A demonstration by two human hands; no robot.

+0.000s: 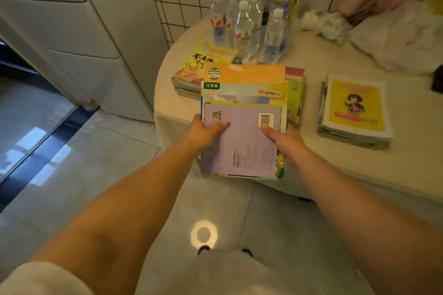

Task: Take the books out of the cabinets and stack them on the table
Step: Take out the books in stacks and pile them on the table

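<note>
Books pinched in each hand's grip, left and right (thumbs on top).

Both hands, the left hand and right hand, grip a fanned bundle of thin paperback books topped by a lilac back cover, with stacked books beyond and beside them on the pale round tabletop.

Dim, warm, kinda soft shot

Ring-shaped glare on the floor, window reflections at left, blurry cloth pile top right, fisheye bending the edges.
</note>
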